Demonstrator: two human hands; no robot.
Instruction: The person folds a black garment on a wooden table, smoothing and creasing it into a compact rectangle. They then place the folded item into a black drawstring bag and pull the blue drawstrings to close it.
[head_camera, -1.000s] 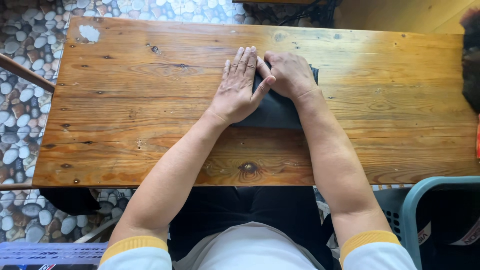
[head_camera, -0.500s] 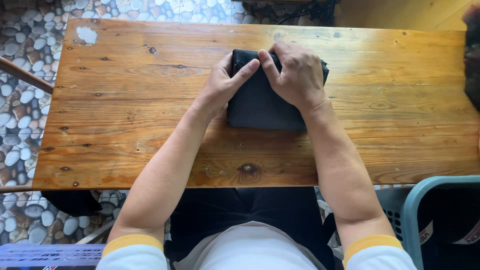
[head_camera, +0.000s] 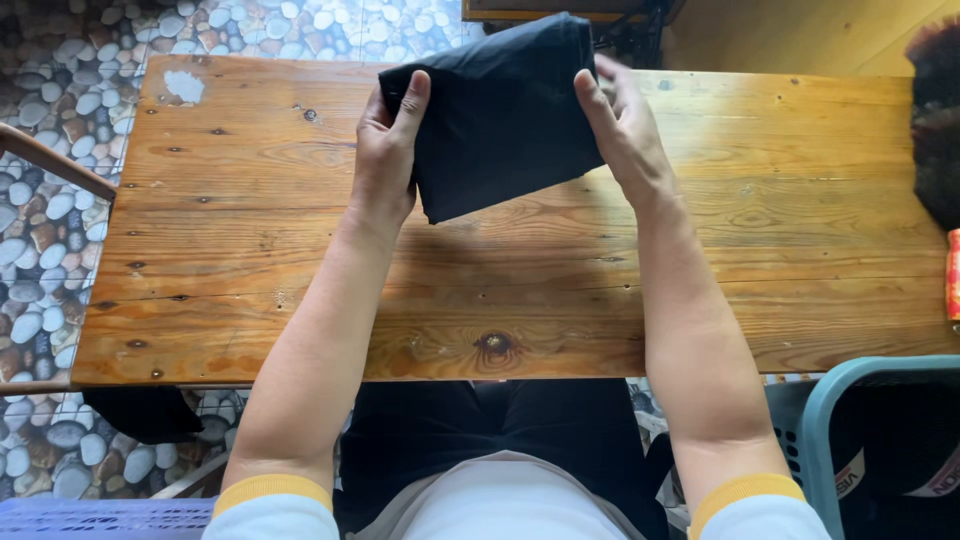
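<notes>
A folded black cloth (head_camera: 500, 115) is held up above the wooden table (head_camera: 250, 270), tilted with its lower corner toward me. My left hand (head_camera: 385, 150) grips its left edge, thumb in front. On the cloth's right edge my right hand (head_camera: 625, 125) is clasped, fingers behind it. The cloth's far side is hidden.
A light blue plastic basket (head_camera: 860, 440) with dark contents stands at the lower right. A dark furry thing (head_camera: 935, 120) lies at the table's right edge, a red object (head_camera: 952, 275) below it. Pebble floor shows at left, with a wooden rail (head_camera: 55, 160).
The cloth lay flat on the table under both palms a second ago. Both hands then took its edges and lifted it off the table, away from me.
</notes>
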